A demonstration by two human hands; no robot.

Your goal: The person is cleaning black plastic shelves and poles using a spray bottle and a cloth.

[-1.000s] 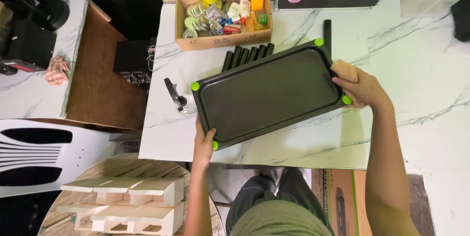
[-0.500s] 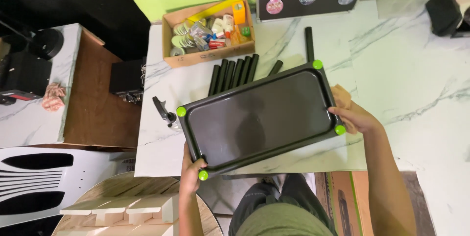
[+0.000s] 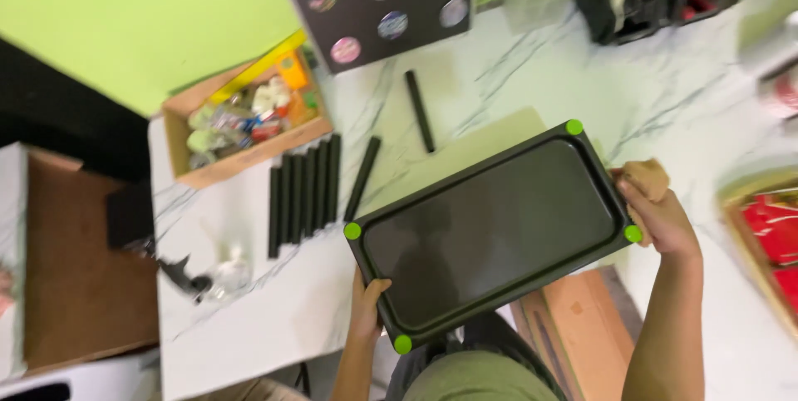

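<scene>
I hold a black rectangular tray [image 3: 499,231] with green caps at its corners, lifted above the white marble table [image 3: 515,85] and tilted. My left hand [image 3: 366,305] grips its near short edge, thumb over the rim. My right hand [image 3: 658,216] grips the far short edge, and a tan, sponge-like thing [image 3: 648,178] sits against that hand. Several black tubes [image 3: 303,193] lie side by side on the table left of the tray, with two more loose ones [image 3: 419,110] further back.
A cardboard box [image 3: 241,123] of small mixed items stands at the table's back left. A black board with round badges [image 3: 382,2] leans behind. A clear spray bottle [image 3: 226,272] lies near the left edge. Bins stand at the back right, a red-filled box [image 3: 769,235] at right.
The tray has come up off the table and toward me, shifting right in view. The view has swung, showing more of the table's right side. Both hands keep their grip.
</scene>
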